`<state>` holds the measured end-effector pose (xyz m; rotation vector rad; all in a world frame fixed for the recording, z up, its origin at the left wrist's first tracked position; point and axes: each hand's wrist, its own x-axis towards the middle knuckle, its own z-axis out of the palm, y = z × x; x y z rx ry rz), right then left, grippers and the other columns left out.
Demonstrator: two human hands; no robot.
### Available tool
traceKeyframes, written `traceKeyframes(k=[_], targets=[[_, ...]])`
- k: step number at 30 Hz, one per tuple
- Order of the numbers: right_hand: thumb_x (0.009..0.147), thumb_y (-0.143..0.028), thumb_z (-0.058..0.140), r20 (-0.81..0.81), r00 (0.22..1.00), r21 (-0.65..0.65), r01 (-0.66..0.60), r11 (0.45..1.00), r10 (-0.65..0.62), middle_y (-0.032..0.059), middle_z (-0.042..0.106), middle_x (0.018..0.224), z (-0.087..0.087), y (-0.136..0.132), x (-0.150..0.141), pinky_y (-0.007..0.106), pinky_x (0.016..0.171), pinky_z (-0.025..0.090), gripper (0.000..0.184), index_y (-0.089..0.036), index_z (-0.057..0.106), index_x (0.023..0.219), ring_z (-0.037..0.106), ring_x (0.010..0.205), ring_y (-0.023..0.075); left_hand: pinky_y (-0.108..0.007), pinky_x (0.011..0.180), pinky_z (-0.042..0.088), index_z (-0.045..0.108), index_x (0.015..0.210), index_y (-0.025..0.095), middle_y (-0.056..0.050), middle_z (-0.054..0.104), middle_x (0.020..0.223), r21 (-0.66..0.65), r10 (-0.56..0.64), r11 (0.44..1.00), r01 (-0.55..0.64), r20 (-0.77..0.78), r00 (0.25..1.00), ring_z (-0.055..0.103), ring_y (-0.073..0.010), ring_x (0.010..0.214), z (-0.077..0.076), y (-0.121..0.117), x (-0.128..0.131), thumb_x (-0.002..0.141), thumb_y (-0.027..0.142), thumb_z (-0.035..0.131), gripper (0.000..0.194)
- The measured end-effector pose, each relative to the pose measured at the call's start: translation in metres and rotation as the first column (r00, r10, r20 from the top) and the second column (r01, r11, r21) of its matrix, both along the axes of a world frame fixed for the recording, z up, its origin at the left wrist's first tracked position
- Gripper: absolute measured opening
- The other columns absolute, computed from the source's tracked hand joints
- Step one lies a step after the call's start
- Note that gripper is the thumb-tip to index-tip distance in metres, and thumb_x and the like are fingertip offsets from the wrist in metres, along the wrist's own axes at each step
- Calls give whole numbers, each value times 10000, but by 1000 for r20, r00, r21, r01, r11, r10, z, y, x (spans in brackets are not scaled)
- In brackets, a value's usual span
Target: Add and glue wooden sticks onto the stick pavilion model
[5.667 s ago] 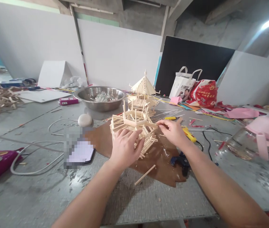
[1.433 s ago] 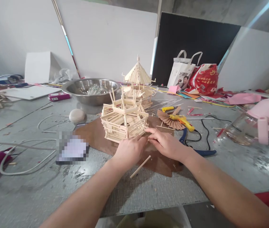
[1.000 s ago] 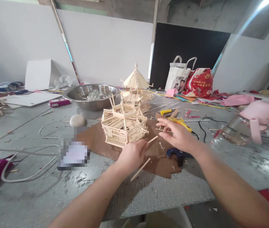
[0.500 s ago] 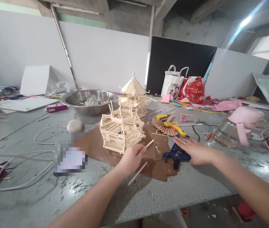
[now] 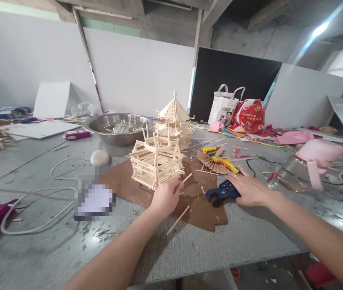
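My left hand (image 5: pixel 165 196) pinches a thin wooden stick (image 5: pixel 187 177), whose free end points up and to the right. Just beyond that hand stands a many-sided stick frame (image 5: pixel 156 163) with upright posts. My right hand (image 5: pixel 246 186) is closed around the handles of a blue pipe cutter (image 5: pixel 222 192), which lies at the right side of a brown sheet (image 5: pixel 201 217). Its curved jaw faces left; the palm partly hides the handles. Another loose stick (image 5: pixel 177 220) rests across the sheet's front edge.
A stick tower with a pointed roof (image 5: pixel 174 110) stands behind the frame. Left of it is a steel basin (image 5: pixel 117 139). A yellow glue gun (image 5: pixel 225 163) lies over a pleated brown fan (image 5: pixel 209 163). A pink-lidded jug (image 5: pixel 295 173) stands at right, a phone (image 5: pixel 95 200) at left.
Earlier both hands were at the frame. My right hand has moved right to the pipe cutter and closed on its handles. My left hand keeps the stick, now lower beside the frame.
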<state>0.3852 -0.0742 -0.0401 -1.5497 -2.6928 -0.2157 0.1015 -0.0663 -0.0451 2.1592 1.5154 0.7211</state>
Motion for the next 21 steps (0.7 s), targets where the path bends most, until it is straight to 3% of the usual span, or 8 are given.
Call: traceKeyframes(k=[5, 9, 12, 21], targets=[[593, -197, 490, -230, 973, 91, 43, 995, -21, 127, 524, 1073, 0, 9, -15, 378, 851, 359, 516, -132, 448, 1103, 480, 998, 248, -212, 528, 317, 471, 596, 180, 26, 455, 522, -26, 8, 1000, 1, 337, 942, 428, -112, 527, 1, 2, -3, 791, 357, 366, 284], [644, -227, 482, -428, 900, 110, 139, 984, -79, 96, 556, 1012, -2, 17, -43, 366, 778, 400, 418, -174, 464, 1058, 529, 904, 225, -193, 430, 288, 485, 687, 174, 63, 349, 454, -130, 56, 991, 36, 636, 770, 356, -80, 418, 3, 1, -4, 775, 450, 398, 303], [634, -217, 490, -499, 862, 86, 157, 984, -94, 88, 569, 999, -4, 20, -61, 355, 771, 405, 423, -175, 465, 1054, 534, 899, 222, -183, 420, 297, 483, 720, 169, 70, 338, 457, -118, 29, 989, 89, 744, 668, 358, -69, 410, 5, 0, -4, 763, 463, 426, 302], [630, -211, 480, -464, 885, 74, 78, 994, -35, 88, 546, 1069, -10, 10, -74, 344, 797, 391, 493, -166, 426, 1117, 518, 945, 222, -185, 425, 299, 480, 680, 159, 68, 352, 453, -99, -39, 985, 139, 660, 750, 358, -62, 413, 9, -8, 2, 785, 436, 403, 306]])
